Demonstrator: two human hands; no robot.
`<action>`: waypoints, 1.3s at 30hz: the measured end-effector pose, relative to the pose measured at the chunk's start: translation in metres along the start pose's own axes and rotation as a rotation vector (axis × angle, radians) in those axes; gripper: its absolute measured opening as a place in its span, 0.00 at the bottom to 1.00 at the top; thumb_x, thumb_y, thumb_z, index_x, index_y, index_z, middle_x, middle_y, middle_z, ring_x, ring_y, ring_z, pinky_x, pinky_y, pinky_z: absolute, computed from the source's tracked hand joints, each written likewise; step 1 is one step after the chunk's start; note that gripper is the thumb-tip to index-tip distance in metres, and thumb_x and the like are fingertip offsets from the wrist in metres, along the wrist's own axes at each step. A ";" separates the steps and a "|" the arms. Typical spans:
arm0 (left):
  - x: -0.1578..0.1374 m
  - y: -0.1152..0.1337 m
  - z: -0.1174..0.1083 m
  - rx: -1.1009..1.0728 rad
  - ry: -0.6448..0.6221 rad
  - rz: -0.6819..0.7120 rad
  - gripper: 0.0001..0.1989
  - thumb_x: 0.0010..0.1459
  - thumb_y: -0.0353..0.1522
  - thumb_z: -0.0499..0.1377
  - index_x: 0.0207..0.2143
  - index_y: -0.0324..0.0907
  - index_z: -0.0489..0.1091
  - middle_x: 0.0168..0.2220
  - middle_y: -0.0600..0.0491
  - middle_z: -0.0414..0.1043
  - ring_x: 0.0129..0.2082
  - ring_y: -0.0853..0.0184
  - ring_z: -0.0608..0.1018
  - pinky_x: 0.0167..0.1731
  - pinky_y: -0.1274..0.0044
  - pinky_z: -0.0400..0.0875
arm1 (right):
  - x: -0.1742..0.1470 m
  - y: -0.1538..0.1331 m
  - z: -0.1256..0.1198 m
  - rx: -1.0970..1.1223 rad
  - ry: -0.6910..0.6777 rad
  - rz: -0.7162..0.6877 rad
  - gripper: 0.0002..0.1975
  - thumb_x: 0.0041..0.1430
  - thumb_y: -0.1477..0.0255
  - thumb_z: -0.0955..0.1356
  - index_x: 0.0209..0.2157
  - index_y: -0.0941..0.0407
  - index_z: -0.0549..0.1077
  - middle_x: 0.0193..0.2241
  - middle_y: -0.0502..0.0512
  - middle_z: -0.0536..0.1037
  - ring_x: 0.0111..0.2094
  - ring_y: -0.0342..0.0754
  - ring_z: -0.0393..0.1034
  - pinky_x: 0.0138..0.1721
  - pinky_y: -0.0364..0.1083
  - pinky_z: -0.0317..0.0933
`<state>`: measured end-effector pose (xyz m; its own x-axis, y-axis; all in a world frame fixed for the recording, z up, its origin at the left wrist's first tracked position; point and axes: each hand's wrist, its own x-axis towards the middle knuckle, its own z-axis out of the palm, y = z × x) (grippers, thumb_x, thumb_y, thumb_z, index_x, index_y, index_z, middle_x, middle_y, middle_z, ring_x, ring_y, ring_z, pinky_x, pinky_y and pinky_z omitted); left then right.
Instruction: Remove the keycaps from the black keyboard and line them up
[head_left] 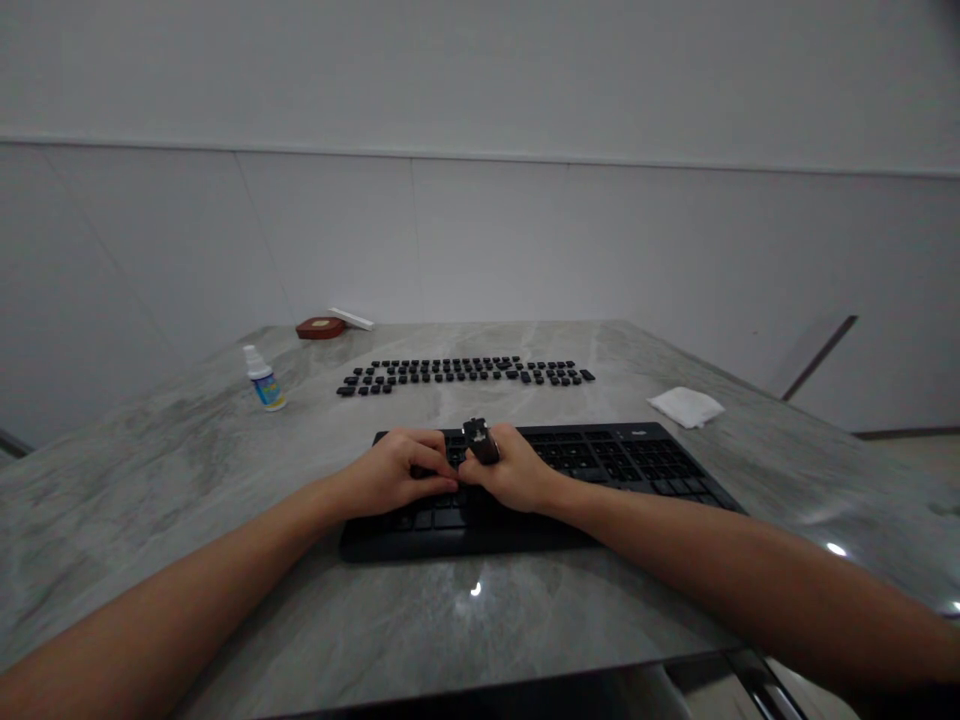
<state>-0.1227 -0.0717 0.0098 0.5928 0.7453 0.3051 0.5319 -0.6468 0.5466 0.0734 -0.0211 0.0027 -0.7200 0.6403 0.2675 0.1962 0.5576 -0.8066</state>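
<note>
A black computer keyboard (480, 535) lies before me, with both hands over its left-centre part. My right hand (517, 470) is wrapped round a short dark-handled tool (481, 441). The tool's upper end, with some metal on it, sticks up from the fist, while its lower end is hidden. Close beside it, my left hand (405, 468) is closed with thumb and fingers pinched together at the keys. Whatever the pinch may hold cannot be made out. Beyond the keyboard, loose black keycaps (450, 370) are laid out in rows on the marbled table (300, 480).
At the left stands a small white spray bottle (265, 380) with a blue and yellow label. A reddish-brown case (320, 328) and a flat white object (352, 318) lie at the back left. On the right is a folded white cloth or tissue (685, 406).
</note>
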 end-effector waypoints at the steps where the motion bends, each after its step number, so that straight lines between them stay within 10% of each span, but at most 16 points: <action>1: 0.000 0.001 -0.001 0.003 -0.004 0.004 0.07 0.61 0.33 0.60 0.35 0.40 0.77 0.35 0.51 0.74 0.35 0.68 0.75 0.37 0.77 0.70 | 0.000 -0.001 0.000 0.007 -0.002 0.001 0.14 0.45 0.76 0.64 0.13 0.56 0.55 0.14 0.43 0.53 0.18 0.37 0.47 0.20 0.41 0.43; 39: -0.003 0.005 -0.004 0.030 0.002 0.101 0.11 0.59 0.26 0.57 0.40 0.40 0.78 0.38 0.48 0.74 0.37 0.66 0.77 0.41 0.73 0.73 | -0.002 -0.003 0.000 0.101 0.013 0.054 0.14 0.44 0.75 0.64 0.12 0.56 0.55 0.14 0.43 0.52 0.19 0.37 0.46 0.20 0.41 0.42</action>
<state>-0.1244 -0.0767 0.0148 0.6433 0.6764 0.3587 0.4876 -0.7232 0.4892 0.0738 -0.0238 0.0046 -0.7011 0.6754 0.2287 0.1659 0.4665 -0.8688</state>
